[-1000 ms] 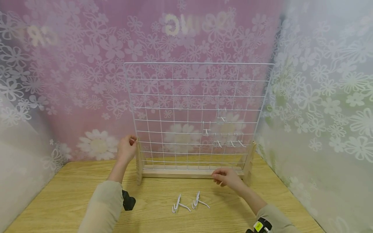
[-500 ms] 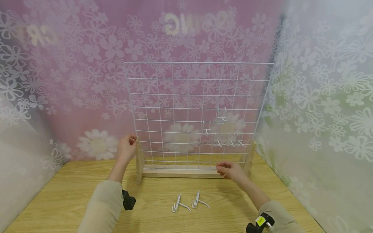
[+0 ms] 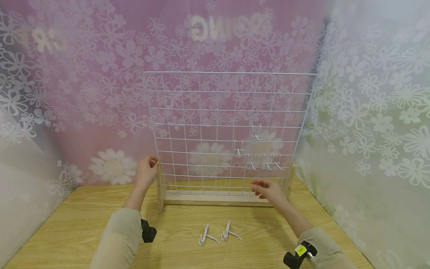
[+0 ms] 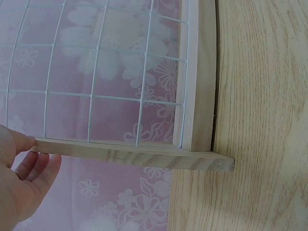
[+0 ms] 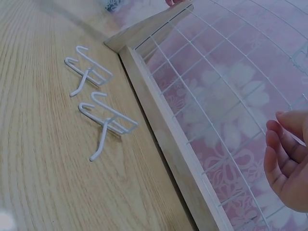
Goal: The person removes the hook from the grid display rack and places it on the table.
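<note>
Our left grip (image 3: 146, 173) pinches the pale wooden side post (image 4: 130, 155) of the white wire grid (image 3: 217, 125); right grip (image 3: 271, 192), loosely curled, holds nothing before grid. Post likely stiff, light; we'd take its top.

A white square metal-wire grid panel (image 3: 217, 139) stands upright in a pale wooden stand (image 3: 215, 202). Five white bent-wire hooks (image 3: 253, 166) hang on its right half, three in one row. Two matching loose hooks (image 3: 205, 235) lie in front.
</note>
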### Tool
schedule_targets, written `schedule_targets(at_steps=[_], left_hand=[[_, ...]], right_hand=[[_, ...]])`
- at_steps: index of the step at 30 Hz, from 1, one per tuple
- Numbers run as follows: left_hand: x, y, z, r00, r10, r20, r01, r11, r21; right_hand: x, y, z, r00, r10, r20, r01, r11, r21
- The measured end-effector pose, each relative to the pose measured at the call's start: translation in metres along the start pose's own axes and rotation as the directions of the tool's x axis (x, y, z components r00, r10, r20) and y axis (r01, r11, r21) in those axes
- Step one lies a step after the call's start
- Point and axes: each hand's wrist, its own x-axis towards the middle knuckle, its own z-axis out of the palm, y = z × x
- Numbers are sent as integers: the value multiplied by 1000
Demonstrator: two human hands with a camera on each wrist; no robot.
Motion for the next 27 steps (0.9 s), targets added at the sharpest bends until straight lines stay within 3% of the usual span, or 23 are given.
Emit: schedule_targets(at_steps=[27], left_hand=[[0, 1, -2, 1000, -15, 18, 15, 1000, -21]], right_hand=[[1, -10, -29, 996, -51, -71, 52, 999, 16]])
